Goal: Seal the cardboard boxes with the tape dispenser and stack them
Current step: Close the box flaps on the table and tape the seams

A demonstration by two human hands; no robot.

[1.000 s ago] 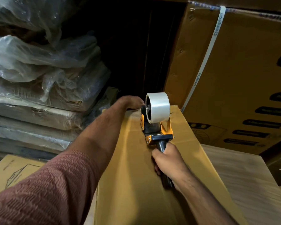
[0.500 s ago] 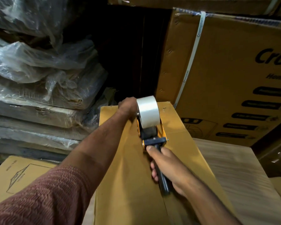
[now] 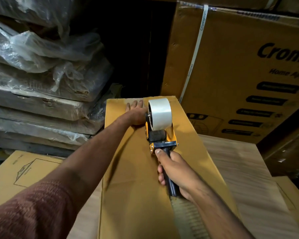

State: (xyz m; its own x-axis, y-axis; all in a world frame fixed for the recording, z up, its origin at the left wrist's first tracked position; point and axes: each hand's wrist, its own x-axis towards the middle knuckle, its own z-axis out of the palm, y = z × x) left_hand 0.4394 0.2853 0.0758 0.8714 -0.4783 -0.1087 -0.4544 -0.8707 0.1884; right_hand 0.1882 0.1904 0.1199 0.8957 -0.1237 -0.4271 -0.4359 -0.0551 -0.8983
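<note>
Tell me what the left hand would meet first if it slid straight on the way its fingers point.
The left hand lies flat on the cardboard box, fingers toward its far edge. Past that edge only a dark gap shows; depth there is unclear.

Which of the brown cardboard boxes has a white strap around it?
The tall printed cardboard box standing at the back right: a white strap runs down its face. The long plain cardboard box under both hands has none.

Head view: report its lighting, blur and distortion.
Head view: dim warm light; black gap behind the box; motion blur on the wooden surface; wide-angle bend at the stacked cartons; tape dispenser, right hand and left hand fairly sharp.
</note>
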